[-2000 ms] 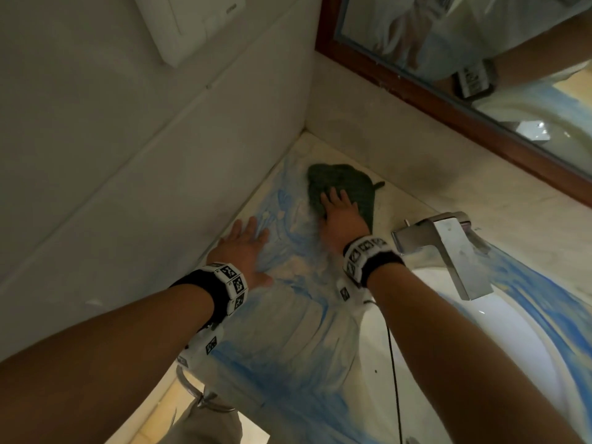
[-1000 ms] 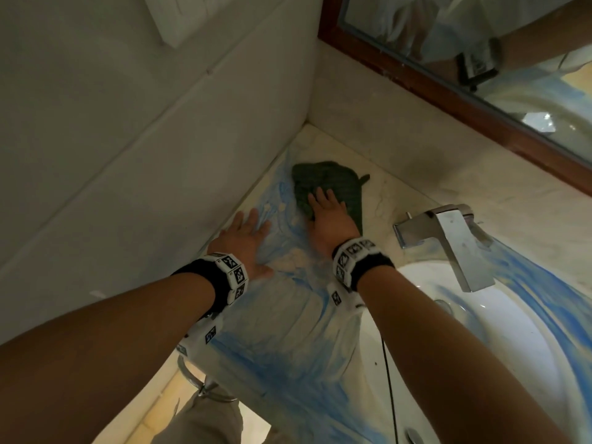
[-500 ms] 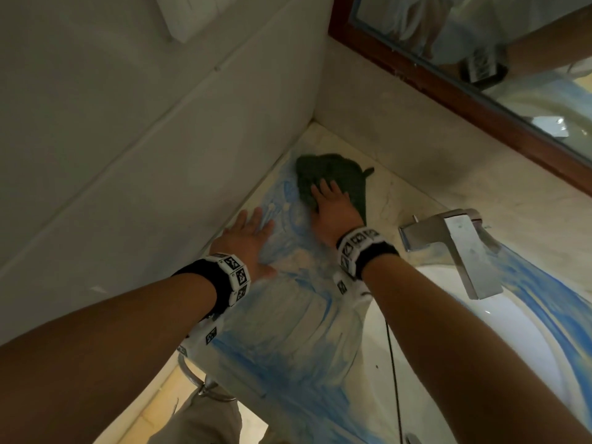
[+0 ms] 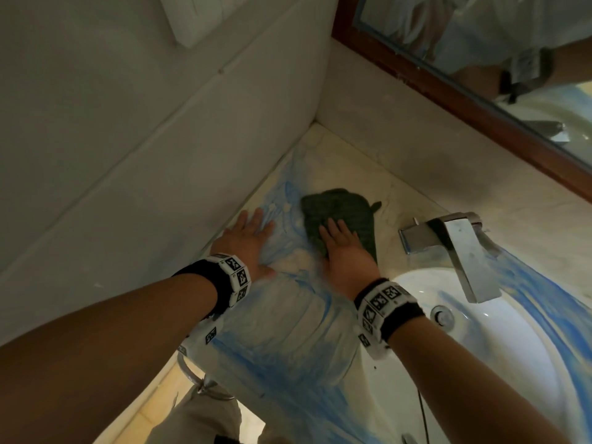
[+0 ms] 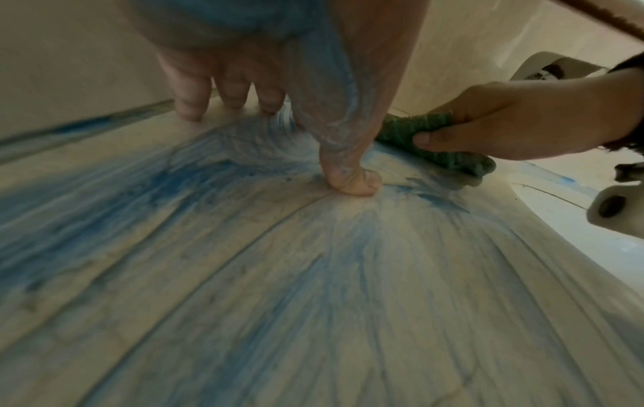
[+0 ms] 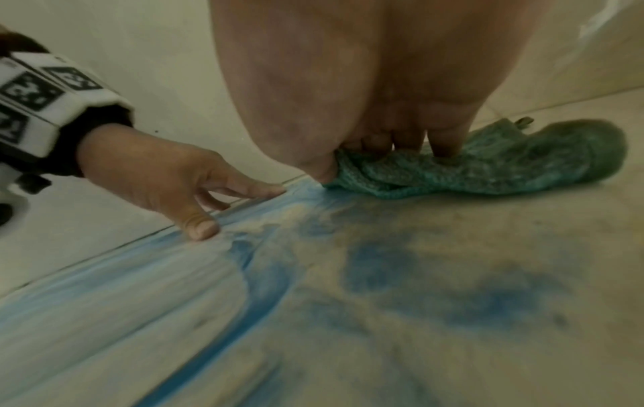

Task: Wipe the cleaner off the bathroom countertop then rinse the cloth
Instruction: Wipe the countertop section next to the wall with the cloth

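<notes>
Wiping step under way, rinse not yet begun.

Right hand (image 4: 344, 251) pressed the green cloth (image 4: 339, 213) flat on the countertop (image 4: 346, 161), fingers (image 6: 444, 143) fairly straight and close together on top, thumb seemingly tucked against the cloth's near edge, though the wrist view was blurred there. Most of the cloth lay just beyond the fingertips, toward the back corner. Left hand (image 4: 248, 243) rested flat just beside it, fingers (image 5: 188, 91) spread and straight on the wet surface, holding nothing. Blue cleaner (image 4: 282, 357) smeared the counter behind both palms and around the sink (image 4: 499, 363) rim. Judged early in the wipe: next move called for dragging the cloth back through the streaks, then carrying it under the faucet (image 4: 461, 248).
</notes>
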